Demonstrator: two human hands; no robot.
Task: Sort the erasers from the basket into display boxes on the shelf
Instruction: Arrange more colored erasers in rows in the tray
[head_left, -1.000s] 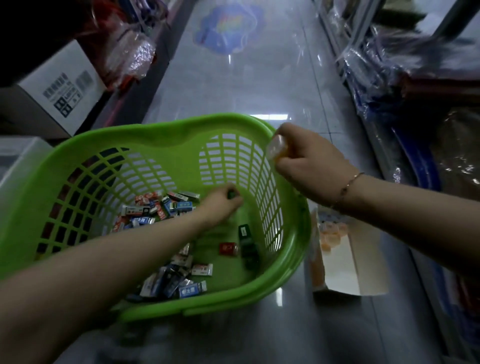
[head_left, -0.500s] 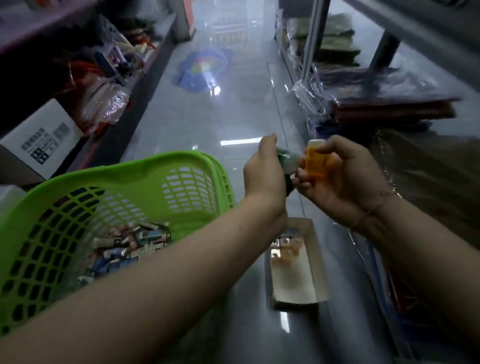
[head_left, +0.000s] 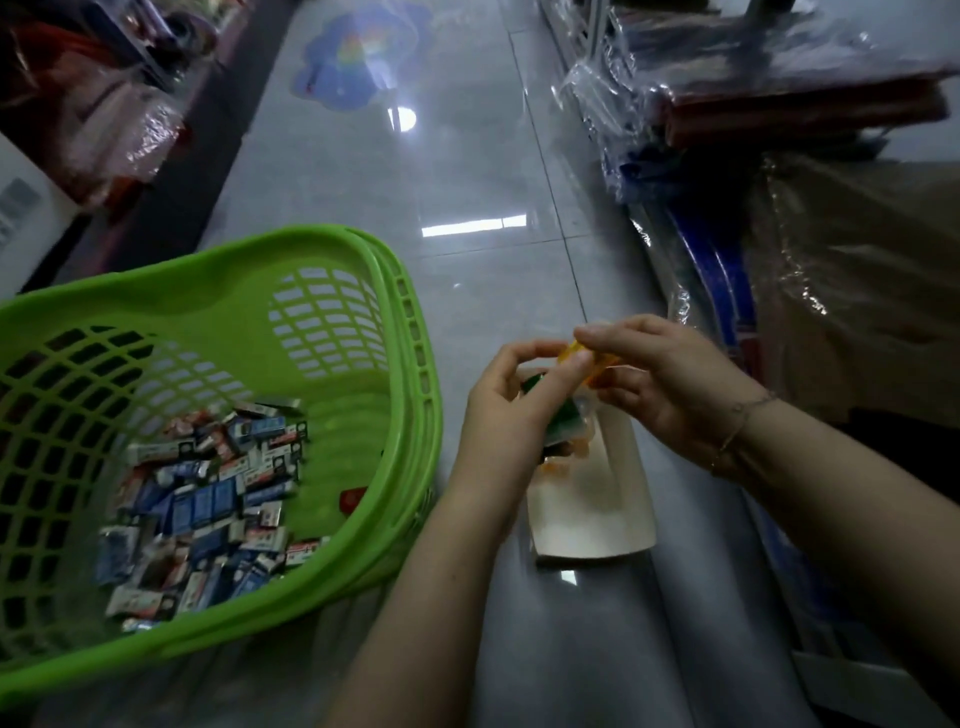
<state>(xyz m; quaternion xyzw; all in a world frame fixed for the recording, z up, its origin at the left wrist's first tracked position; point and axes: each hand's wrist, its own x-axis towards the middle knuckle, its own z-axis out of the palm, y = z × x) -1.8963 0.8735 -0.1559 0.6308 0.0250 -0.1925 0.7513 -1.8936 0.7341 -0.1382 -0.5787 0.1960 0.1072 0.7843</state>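
Observation:
A green plastic basket sits on the floor at left, with several wrapped erasers piled in its bottom. Just right of it lies a pale display box holding a few orange erasers at its far end. Above that box my left hand grips a green eraser against its palm. My right hand pinches an orange eraser between thumb and fingers. The fingertips of both hands meet at the orange eraser.
Glossy grey floor tiles run down the aisle ahead. Shelving with plastic-wrapped goods lines the right side, and a brown wrapped bundle sits close to my right arm. More packaged stock lines the left.
My left hand came out of the basket with a green eraser and met my right hand. Both hands have since dropped lower, over the display box.

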